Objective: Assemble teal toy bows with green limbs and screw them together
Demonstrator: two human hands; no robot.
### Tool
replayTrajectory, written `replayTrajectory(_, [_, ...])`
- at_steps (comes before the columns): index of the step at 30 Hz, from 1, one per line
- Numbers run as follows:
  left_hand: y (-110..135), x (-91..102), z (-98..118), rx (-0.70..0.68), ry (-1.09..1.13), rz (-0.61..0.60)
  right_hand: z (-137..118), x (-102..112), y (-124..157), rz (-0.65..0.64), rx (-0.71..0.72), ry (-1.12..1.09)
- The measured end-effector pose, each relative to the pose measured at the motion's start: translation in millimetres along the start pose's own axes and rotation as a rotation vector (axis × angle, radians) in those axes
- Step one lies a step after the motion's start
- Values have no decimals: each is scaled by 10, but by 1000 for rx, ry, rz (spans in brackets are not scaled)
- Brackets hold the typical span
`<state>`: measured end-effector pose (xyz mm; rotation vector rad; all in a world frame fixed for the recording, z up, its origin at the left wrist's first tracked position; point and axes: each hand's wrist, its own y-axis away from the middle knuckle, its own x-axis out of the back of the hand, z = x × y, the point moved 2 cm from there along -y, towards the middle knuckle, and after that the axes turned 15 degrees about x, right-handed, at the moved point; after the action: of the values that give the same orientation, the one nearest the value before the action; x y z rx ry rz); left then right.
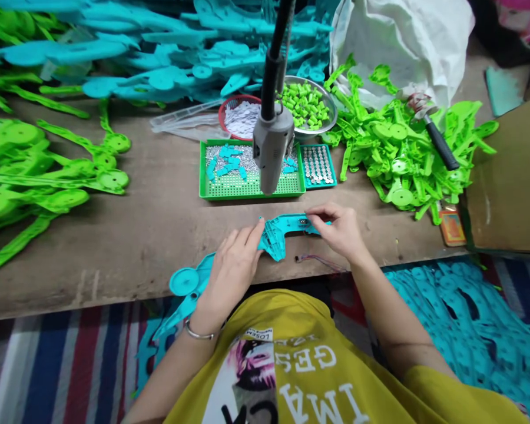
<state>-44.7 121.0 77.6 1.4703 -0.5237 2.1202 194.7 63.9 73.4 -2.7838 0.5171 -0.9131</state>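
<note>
A long turquoise plastic toy half-shell [185, 281] lies along the table's front edge, its hollow ribbed inside facing up at the middle. My left hand [236, 259] is closed over its middle, fingers pointing away from me. At the shell's right end, my right hand [338, 227] pinches with thumb and forefinger, beside a small dark component [304, 222] seated in the shell. Whether a tiny part is also between those fingertips is hidden. Thin wires with a small dark connector [298, 258] lie on the table below the right hand.
A grey electric screwdriver [271, 153] hangs over a green tray [238, 192] of screws and turquoise pieces. Behind are a red basket [221, 121], a metal bowl [334, 115] and a tray of metal discs [333, 179]. Green shells [393, 147] pile near a cardboard box [507, 182].
</note>
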Motion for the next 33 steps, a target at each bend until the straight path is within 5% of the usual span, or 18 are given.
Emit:
replayTrajectory(13, [25,-12,28,33,114,-4,6,-256,186,55,-6,190])
replayTrajectory(25, [-38,-63,-112,102,333,-32,-116,-429,454,11,180,531])
replayTrajectory(29, [-101,-153,-237,139,356,-74,-71,-300,445,-71,181,481])
replayTrajectory(33, [-190,-218,-366,131,284,-73,-37,23,453,8,212,282])
